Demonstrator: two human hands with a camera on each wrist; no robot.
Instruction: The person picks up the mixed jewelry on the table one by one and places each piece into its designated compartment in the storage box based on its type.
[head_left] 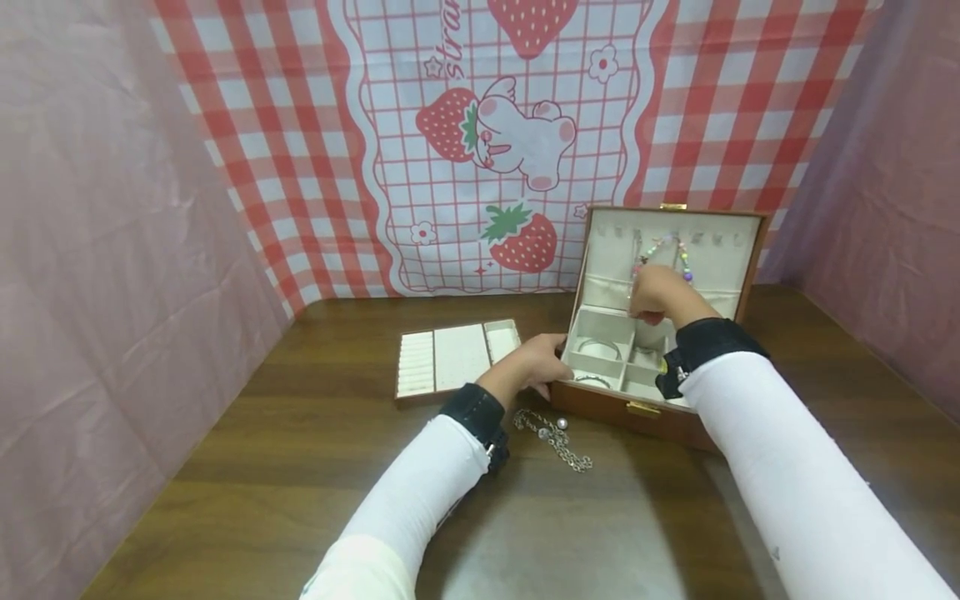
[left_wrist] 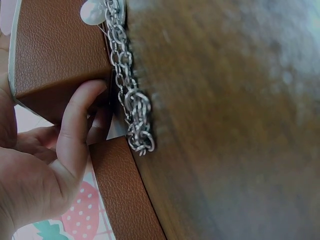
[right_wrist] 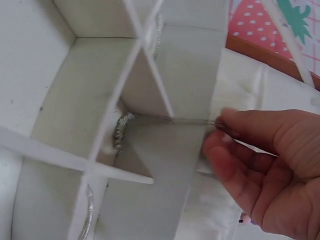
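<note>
A brown jewelry box (head_left: 600, 411) stands with its lid raised, its pale inside split into compartments. My left hand (head_left: 538, 362) grips the box's left side, fingers bent against the brown corner in the left wrist view. Over the back of the compartments, my right hand (right_wrist: 270, 165) pinches the end of a thin silvery strand. That strand runs toward a coiled silver piece (right_wrist: 120, 132) in one compartment; whether they join is unclear. Silver bangles (head_left: 600, 343) lie in the left compartments. A colorful beaded bracelet (head_left: 687, 265) hangs in the lid, partly behind my right hand.
Left of the box lies a shallow tray (head_left: 460, 358) with ring rolls and side sections. A silver chain with a pearl (head_left: 558, 442) lies on the wooden table (head_left: 300, 467) in front of my left hand. Checked strawberry cloth (head_left: 525, 142) hangs behind.
</note>
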